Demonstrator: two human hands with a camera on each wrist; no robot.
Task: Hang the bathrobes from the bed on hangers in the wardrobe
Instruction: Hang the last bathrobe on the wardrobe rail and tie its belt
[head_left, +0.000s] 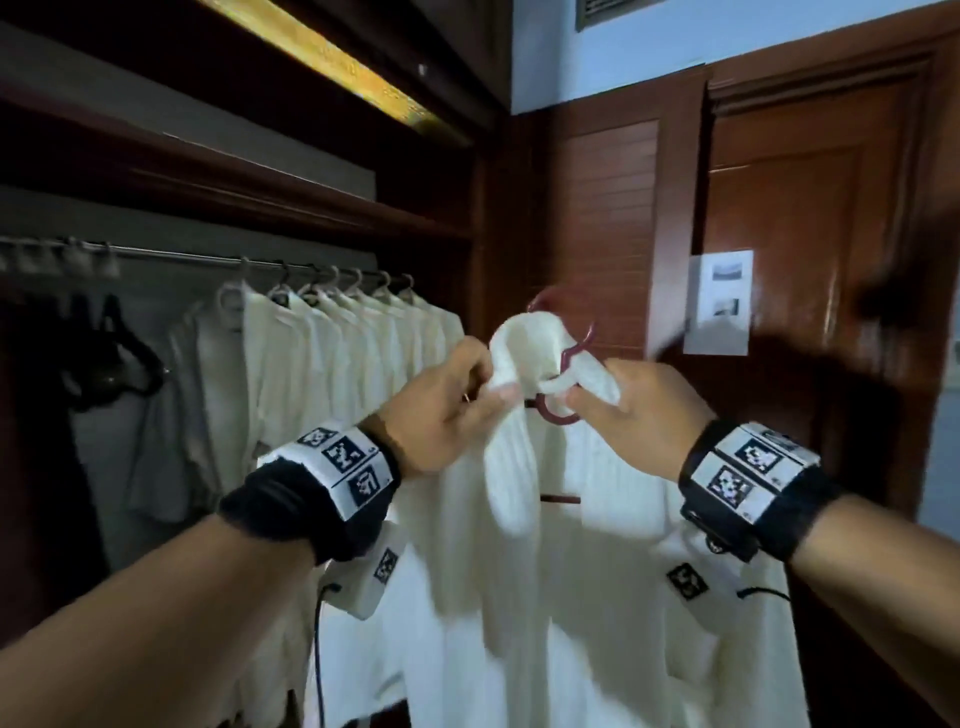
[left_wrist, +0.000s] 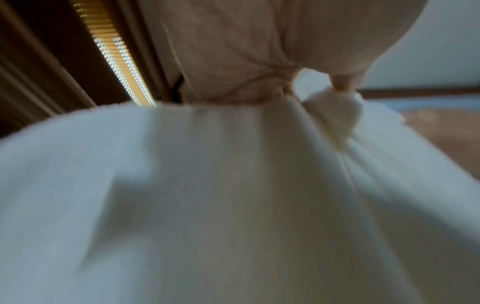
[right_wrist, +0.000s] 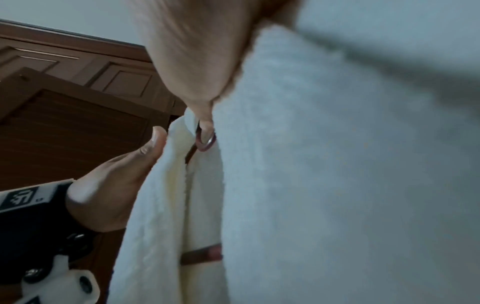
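A white bathrobe (head_left: 566, 571) hangs on a dark red hanger (head_left: 555, 414) that I hold up in front of the wardrobe's right end. My left hand (head_left: 493, 387) pinches the left side of the collar at the hanger's neck. My right hand (head_left: 576, 397) pinches the right side of the collar close beside it. The hanger's hook (head_left: 586, 338) sticks up behind the collar, away from the rail (head_left: 182, 254). In the left wrist view white cloth (left_wrist: 233, 195) fills the frame. The right wrist view shows the hanger's loop (right_wrist: 206, 142) and the robe (right_wrist: 324, 174).
Several white bathrobes (head_left: 353, 353) hang close together on the rail's right part. Dark empty hangers (head_left: 122, 353) hang at the left. A wooden shelf (head_left: 260, 197) runs above the rail. A brown door with a paper notice (head_left: 719, 301) stands to the right.
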